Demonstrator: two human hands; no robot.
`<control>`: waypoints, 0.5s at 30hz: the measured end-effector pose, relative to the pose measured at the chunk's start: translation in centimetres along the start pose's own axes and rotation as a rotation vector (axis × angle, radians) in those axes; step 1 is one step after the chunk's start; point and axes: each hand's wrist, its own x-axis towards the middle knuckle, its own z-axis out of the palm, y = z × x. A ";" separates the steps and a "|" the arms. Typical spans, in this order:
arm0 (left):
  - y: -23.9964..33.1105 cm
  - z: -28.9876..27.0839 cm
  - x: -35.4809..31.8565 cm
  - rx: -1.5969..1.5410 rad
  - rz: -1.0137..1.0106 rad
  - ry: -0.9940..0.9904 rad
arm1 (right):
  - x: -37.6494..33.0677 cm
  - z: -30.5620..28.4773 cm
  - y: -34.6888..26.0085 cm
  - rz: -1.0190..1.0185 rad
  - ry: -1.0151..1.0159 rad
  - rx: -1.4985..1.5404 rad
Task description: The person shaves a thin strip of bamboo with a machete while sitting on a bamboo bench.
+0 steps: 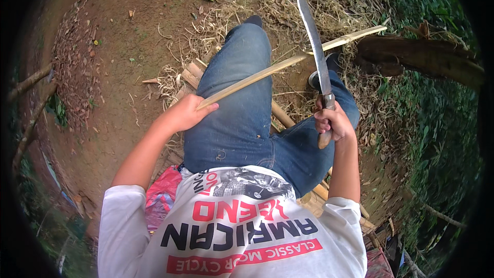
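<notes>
A long pale strip of split bamboo (257,75) slants across my lap, from my left thigh up to the far right. My left hand (191,111) is closed round its near end. In my right hand (333,122) is a machete, gripped by its wooden handle. The long, curved metal blade of the machete (315,38) points away from me and crosses over the bamboo strip near its far part. Whether the blade's edge touches the strip, I cannot tell.
Curly shavings (288,7) litter the ground beyond my feet. A thick dark log (419,59) lies at the right, beside green plants (437,118). Bamboo poles (282,115) run beneath my legs. Pink plastic (162,195) is at my left hip. Thin branches (33,103) stand far left.
</notes>
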 end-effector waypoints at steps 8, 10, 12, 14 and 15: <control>-0.5 0.2 0.2 0.069 -0.016 0.019 | 1.1 2.3 0.6 -0.146 0.294 -0.423; -0.5 0.1 0.0 0.027 -0.019 0.018 | 1.0 2.1 0.9 -0.092 0.215 -0.364; -0.5 -0.1 0.0 0.007 -0.017 0.005 | 0.6 1.7 0.3 -0.034 0.121 -0.282; -0.5 -0.3 0.1 0.007 -0.012 -0.020 | 0.3 0.7 -0.1 0.019 0.012 -0.157; -0.6 -0.1 0.1 -0.008 0.002 -0.009 | 0.3 0.2 0.1 0.049 -0.052 -0.072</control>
